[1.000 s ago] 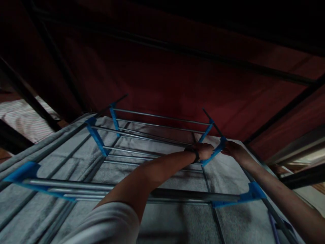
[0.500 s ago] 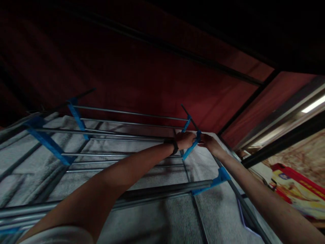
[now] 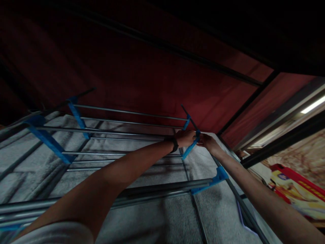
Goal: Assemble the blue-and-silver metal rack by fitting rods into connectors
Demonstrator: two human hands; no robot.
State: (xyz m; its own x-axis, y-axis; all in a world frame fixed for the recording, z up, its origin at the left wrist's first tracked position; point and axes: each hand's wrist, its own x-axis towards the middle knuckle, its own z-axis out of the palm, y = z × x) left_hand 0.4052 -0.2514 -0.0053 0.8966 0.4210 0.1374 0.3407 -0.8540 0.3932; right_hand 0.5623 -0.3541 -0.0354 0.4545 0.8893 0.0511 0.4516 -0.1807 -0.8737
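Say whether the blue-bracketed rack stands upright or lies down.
Lying down: the rack has a lower side pole running lengthwise along the grey cloth.

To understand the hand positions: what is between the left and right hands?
The head view shows a blue bracket between the left hand and the right hand.

Dim, grainy, with one bright strip [image 3: 313,105] far right
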